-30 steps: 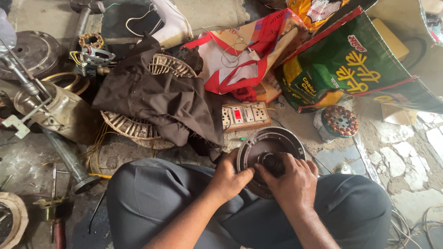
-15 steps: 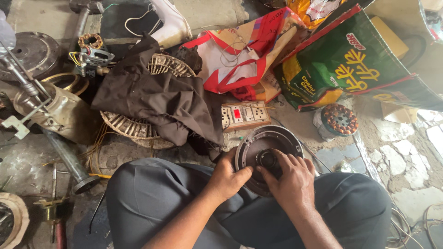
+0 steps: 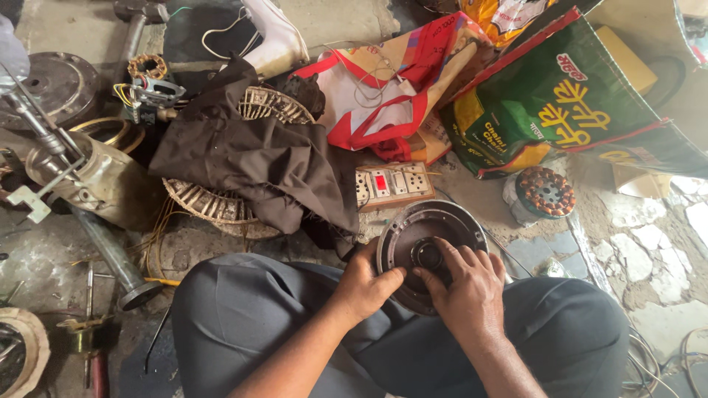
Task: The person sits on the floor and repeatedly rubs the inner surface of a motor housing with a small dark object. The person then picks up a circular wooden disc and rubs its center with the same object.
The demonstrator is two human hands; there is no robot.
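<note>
A round dark metal fan motor cover (image 3: 435, 225) rests tilted on my lap, its hollow side facing up. My left hand (image 3: 365, 284) grips its left rim, thumb on the inner face. My right hand (image 3: 464, 284) lies over the lower right part, fingers reaching the central hub (image 3: 426, 254). I sit cross-legged in grey trousers (image 3: 251, 324).
Behind the cover lies a switch and socket board (image 3: 389, 184). A copper-wound stator (image 3: 544, 191) stands to the right. A dark cloth (image 3: 258, 158) drapes a wire fan guard (image 3: 214, 206). Green and red bags (image 3: 560, 103) sit at the back, metal motor parts and pipes (image 3: 74, 177) on the left.
My hands have shifted a little on the motor cover, the right fingers moving over the hub. The cover stays on my lap.
</note>
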